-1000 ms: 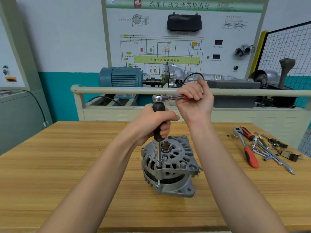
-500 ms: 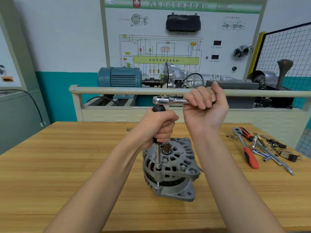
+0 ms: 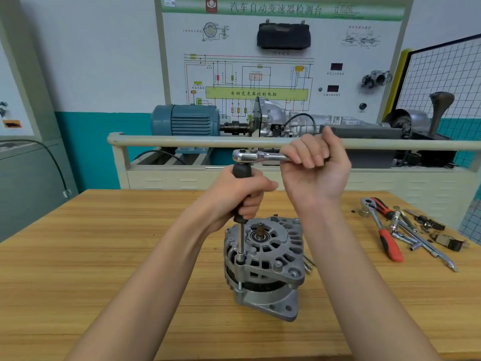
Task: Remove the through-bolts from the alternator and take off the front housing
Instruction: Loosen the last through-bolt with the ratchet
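While the alternator (image 3: 263, 267) stands on the desk (image 3: 104, 256), left hand (image 3: 242, 196) grips the upright driver (image 3: 242, 188), right hand (image 3: 316, 165) clamps the ratchet (image 3: 256, 156). Nothing braces the housing, so a hard pull could tip it, or slip the socket off the through-bolt (image 3: 240, 261).

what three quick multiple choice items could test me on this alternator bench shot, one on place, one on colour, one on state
1. Where do the spare tools lie on the table?
A. right of the alternator
B. left of it
C. on top of it

2. What colour is the handle of the spare ratchet?
A. blue
B. red
C. yellow

3. How does the alternator stand?
A. on its side
B. lifted off the table
C. upright, shaft up

Answers:
1 A, they lie by the right edge.
2 B, red with black.
3 C, its shaft points up while the left hand grips the black driver handle and the right hand grips the ratchet.
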The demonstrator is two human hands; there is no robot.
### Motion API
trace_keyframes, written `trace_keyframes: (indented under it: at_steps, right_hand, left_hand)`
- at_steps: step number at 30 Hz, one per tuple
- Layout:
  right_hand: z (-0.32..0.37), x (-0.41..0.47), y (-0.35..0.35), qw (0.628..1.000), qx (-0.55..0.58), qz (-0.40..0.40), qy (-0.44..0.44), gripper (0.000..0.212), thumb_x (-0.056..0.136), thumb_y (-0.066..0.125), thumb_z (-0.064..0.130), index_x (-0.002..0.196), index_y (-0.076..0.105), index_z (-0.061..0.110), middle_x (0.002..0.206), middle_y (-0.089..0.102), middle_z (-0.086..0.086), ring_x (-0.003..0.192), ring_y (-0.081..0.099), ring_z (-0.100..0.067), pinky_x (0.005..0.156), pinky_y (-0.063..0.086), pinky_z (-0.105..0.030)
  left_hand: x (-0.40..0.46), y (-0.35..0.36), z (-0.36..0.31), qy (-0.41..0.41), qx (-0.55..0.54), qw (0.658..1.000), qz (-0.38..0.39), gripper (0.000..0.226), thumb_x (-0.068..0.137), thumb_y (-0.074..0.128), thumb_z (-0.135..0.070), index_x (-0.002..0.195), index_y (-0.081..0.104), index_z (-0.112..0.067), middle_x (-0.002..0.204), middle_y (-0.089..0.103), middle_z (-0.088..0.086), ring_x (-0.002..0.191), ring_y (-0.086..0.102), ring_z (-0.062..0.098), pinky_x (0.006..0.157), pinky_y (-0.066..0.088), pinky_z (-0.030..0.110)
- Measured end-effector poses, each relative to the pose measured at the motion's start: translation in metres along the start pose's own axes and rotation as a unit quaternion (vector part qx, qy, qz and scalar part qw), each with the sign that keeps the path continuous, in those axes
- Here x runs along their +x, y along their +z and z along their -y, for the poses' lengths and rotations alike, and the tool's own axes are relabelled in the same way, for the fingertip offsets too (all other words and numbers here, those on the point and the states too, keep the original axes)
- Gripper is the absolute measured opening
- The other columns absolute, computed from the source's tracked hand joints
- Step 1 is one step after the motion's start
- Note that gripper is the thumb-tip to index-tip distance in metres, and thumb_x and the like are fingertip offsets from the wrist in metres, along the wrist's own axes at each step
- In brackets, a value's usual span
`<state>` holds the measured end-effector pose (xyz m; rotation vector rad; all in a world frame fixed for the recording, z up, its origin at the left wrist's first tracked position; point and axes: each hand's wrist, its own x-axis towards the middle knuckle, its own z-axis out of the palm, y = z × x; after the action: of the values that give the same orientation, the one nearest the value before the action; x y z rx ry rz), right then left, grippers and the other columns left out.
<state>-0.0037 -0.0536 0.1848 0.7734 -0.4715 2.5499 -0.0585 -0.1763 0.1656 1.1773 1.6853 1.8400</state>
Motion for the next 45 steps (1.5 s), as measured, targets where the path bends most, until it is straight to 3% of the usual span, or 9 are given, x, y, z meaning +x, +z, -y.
trace_keyframes:
  at_steps: [2, 5, 11, 17, 23, 31, 36, 40, 45]
  right_hand:
    - [0.001, 0.016, -0.010, 0.988, 0.127, -0.039, 0.081, 0.050, 0.096, 0.040, 0.017, 0.046, 0.036, 0.016, 0.038, 0.032, 0.006, 0.032, 0.031, -0.008, 0.039, 0.029, -0.019]
    - [-0.008, 0.030, -0.018, 0.976, 0.169, -0.057, 0.127, 0.044, 0.090, 0.046, 0.013, 0.047, 0.036, 0.016, 0.038, 0.033, 0.006, 0.031, 0.033, -0.008, 0.040, 0.028, -0.019]
    - [-0.009, 0.024, -0.009, 0.986, 0.142, -0.060, 0.071, 0.046, 0.090, 0.044, 0.014, 0.045, 0.036, 0.016, 0.036, 0.031, 0.007, 0.029, 0.030, -0.008, 0.035, 0.027, -0.020]
    - [-0.010, -0.017, 0.014, 0.988, -0.115, 0.000, -0.100, 0.052, 0.098, 0.035, 0.015, 0.046, 0.038, 0.016, 0.040, 0.031, 0.005, 0.038, 0.028, -0.010, 0.045, 0.030, -0.023]
    - [-0.031, -0.045, 0.023, 0.887, -0.339, 0.155, -0.274, 0.035, 0.090, 0.043, 0.008, 0.057, 0.042, 0.020, 0.047, 0.039, 0.004, 0.043, 0.034, -0.016, 0.051, 0.031, -0.030]
    - [-0.005, -0.008, 0.008, 0.995, -0.068, 0.063, -0.041, 0.045, 0.090, 0.043, 0.014, 0.045, 0.040, 0.016, 0.039, 0.033, 0.005, 0.037, 0.030, -0.009, 0.044, 0.029, -0.022]
    - [-0.007, 0.016, -0.013, 0.980, 0.180, -0.016, 0.080, 0.043, 0.089, 0.044, 0.015, 0.047, 0.037, 0.015, 0.037, 0.032, 0.005, 0.031, 0.032, -0.009, 0.039, 0.028, -0.020]
    - [-0.007, 0.021, -0.017, 0.979, 0.183, -0.054, 0.074, 0.047, 0.093, 0.043, 0.016, 0.047, 0.037, 0.015, 0.036, 0.032, 0.006, 0.030, 0.031, -0.009, 0.035, 0.029, -0.021]
    - [-0.003, 0.002, -0.001, 0.993, 0.098, -0.064, -0.012, 0.046, 0.090, 0.044, 0.014, 0.045, 0.037, 0.017, 0.038, 0.029, 0.007, 0.033, 0.027, -0.007, 0.037, 0.027, -0.020]
  left_hand:
    - [-0.001, 0.001, 0.001, 0.024, 0.018, 1.000, -0.005, 0.037, 0.074, 0.067, -0.010, 0.045, 0.045, -0.020, 0.044, 0.036, 0.000, 0.038, 0.032, 0.017, 0.043, 0.031, 0.023]
    - [-0.003, -0.001, 0.003, 0.045, -0.041, 0.998, 0.001, 0.032, 0.073, 0.064, -0.009, 0.047, 0.048, -0.016, 0.044, 0.039, 0.002, 0.039, 0.038, 0.018, 0.046, 0.035, 0.024]
    - [-0.001, 0.002, 0.001, -0.019, -0.103, 0.994, 0.027, 0.044, 0.078, 0.060, -0.014, 0.042, 0.035, -0.018, 0.034, 0.024, -0.005, 0.027, 0.017, 0.007, 0.036, 0.014, 0.015]
    - [0.000, 0.013, 0.002, -0.006, -0.057, 0.990, -0.125, 0.051, 0.089, 0.048, -0.002, 0.045, 0.028, -0.018, 0.036, 0.020, -0.004, 0.029, 0.014, 0.010, 0.037, 0.016, 0.012]
    - [-0.003, 0.021, 0.000, -0.003, -0.031, 0.982, -0.185, 0.046, 0.087, 0.049, -0.002, 0.049, 0.029, -0.017, 0.036, 0.022, -0.004, 0.031, 0.015, 0.012, 0.037, 0.016, 0.015]
    - [-0.008, 0.010, 0.002, 0.026, -0.004, 0.990, -0.141, 0.042, 0.084, 0.059, 0.000, 0.051, 0.037, -0.015, 0.040, 0.028, -0.002, 0.035, 0.022, 0.015, 0.040, 0.024, 0.020]
    - [-0.008, 0.009, -0.001, 0.047, -0.033, 0.998, -0.037, 0.038, 0.078, 0.063, -0.004, 0.048, 0.044, -0.015, 0.040, 0.035, 0.001, 0.034, 0.030, 0.016, 0.041, 0.027, 0.022]
    - [-0.004, 0.010, 0.000, -0.014, -0.077, 0.997, -0.005, 0.045, 0.082, 0.060, -0.008, 0.045, 0.035, -0.018, 0.035, 0.025, -0.004, 0.028, 0.019, 0.009, 0.036, 0.017, 0.014]
    - [-0.002, 0.020, 0.002, -0.001, -0.018, 0.992, -0.125, 0.055, 0.086, 0.051, 0.001, 0.041, 0.032, -0.025, 0.037, 0.024, -0.005, 0.030, 0.015, 0.010, 0.038, 0.018, 0.013]
